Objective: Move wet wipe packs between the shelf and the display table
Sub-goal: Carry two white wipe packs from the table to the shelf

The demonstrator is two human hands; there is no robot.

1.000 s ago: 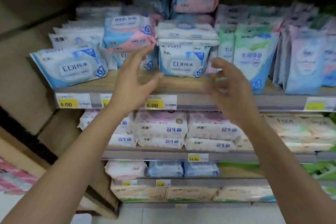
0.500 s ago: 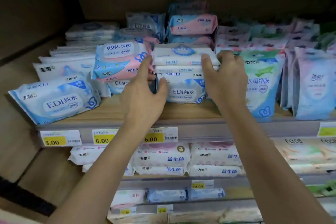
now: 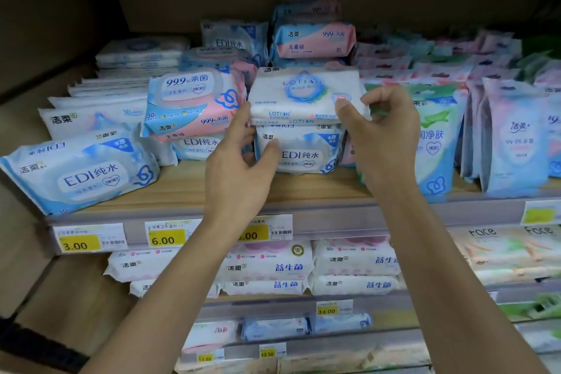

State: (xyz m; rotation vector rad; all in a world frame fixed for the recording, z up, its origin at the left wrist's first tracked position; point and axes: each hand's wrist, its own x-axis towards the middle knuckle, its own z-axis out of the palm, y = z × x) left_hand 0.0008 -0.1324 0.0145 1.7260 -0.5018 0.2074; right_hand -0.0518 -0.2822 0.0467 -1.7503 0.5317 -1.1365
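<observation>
Stack: white plastic LOTION wipe pack [image 3: 306,94] atop blue EDI pack [image 3: 303,153] (standing upright).
Left hand [image 3: 239,170]: we see it gripping the top pack.
Right hand [image 3: 387,140]: pinching it.

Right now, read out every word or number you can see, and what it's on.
"LOTION": white pack, top of the middle stack.
"EDI纯水": blue pack beneath it.
"99.9": pink-and-blue pack to the left.
"3.00": leftmost price tag.
"6.00": next price tag.
"14.00": lower shelf tag.
"13.50": bottom shelf tag.
"Face": beige packs, lettering upside down.
Barcodes and fine print: too blurred.
</observation>
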